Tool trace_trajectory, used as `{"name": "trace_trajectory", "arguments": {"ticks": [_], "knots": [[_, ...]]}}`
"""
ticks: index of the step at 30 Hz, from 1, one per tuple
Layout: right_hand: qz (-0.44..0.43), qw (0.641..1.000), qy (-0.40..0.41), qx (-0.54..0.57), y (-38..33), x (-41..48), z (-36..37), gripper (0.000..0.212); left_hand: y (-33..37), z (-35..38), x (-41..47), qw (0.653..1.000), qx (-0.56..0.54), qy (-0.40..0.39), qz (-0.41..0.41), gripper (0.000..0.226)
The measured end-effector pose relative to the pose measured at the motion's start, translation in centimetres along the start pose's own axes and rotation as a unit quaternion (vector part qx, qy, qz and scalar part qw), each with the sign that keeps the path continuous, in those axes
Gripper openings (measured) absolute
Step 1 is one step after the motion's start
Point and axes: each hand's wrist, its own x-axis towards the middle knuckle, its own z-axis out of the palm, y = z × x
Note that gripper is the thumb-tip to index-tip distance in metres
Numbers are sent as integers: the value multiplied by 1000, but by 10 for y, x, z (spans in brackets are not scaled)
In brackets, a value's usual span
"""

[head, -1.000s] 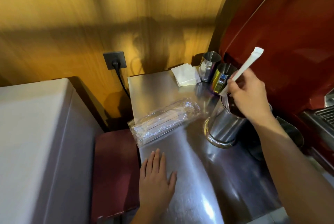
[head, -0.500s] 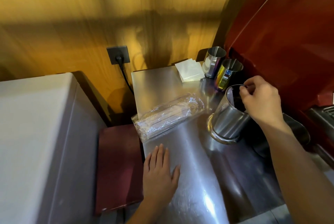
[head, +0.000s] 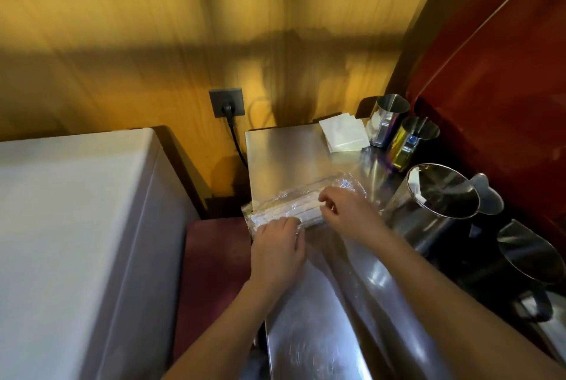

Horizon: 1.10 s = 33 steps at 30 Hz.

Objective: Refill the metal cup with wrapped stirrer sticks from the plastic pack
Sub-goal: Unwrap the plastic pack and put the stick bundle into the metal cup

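Note:
The clear plastic pack (head: 275, 206) of wrapped stirrer sticks lies across the steel counter (head: 284, 153) near its left edge. My left hand (head: 277, 245) holds the pack's near left end, fingers curled on the plastic. My right hand (head: 349, 211) lies over the pack's right half with thumb and fingers pinched on it; whether they reach inside the plastic I cannot tell. The large metal cup (head: 428, 217) stands to the right of my right hand, with white stick wrappers (head: 413, 185) showing at its left inner wall.
Two small metal pitchers (head: 387, 119) (head: 412, 143) and a stack of napkins (head: 343, 133) stand at the counter's back. A dark jug (head: 526, 260) sits right of the cup, under a red machine (head: 490, 73). A white appliance (head: 70, 226) fills the left.
My right hand let a stick go into the cup and came left onto the pack. My left hand slid forward from the counter onto the pack's near end.

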Motion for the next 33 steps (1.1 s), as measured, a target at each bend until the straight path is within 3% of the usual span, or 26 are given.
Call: {"name": "trace_trajectory", "arguments": {"ticks": [3, 7, 10, 14, 17, 20, 22, 24, 25, 28, 31, 33], "knots": [[-40, 992, -76, -93, 10, 13, 26, 46, -16, 7, 22, 999, 48, -12, 8, 37], [-65, 971, -157, -169, 21, 26, 43, 75, -38, 21, 34, 988, 113, -101, -17, 61], [-79, 957, -186, -209, 29, 31, 48, 73, -50, 28, 36, 978, 142, -148, -24, 60], [-109, 958, -153, -217, 34, 30, 52, 59, -53, 28, 42, 978, 97, -180, -41, 50], [-144, 956, -119, -226, 39, 30, 54, 53, -52, 21, 54, 980, -20, -145, -136, 46], [-160, 954, -94, -235, 41, 27, 55, 47, -58, 19, 59, 964, -24, -84, -249, 50], [-178, 951, -62, -245, 42, 26, 57, 39, -65, 18, 60, 918, -121, -91, -366, 61], [-189, 953, -45, -231, 42, 26, 56, 32, -69, 15, 61, 842, -292, -102, -442, 51], [-191, 956, -58, -214, 43, 27, 56, 33, -71, 14, 61, 831, -317, -99, -446, 39], [-170, 970, -122, -128, 44, 33, 57, 47, -75, 12, 62, 865, -277, -59, -413, 19], [-106, 982, -147, -44, 43, 38, 57, 48, -73, 13, 61, 868, -306, -14, -390, 17], [-93, 975, -192, -66, 44, 37, 56, 66, -71, 14, 58, 861, -324, 4, -392, 16]]}}
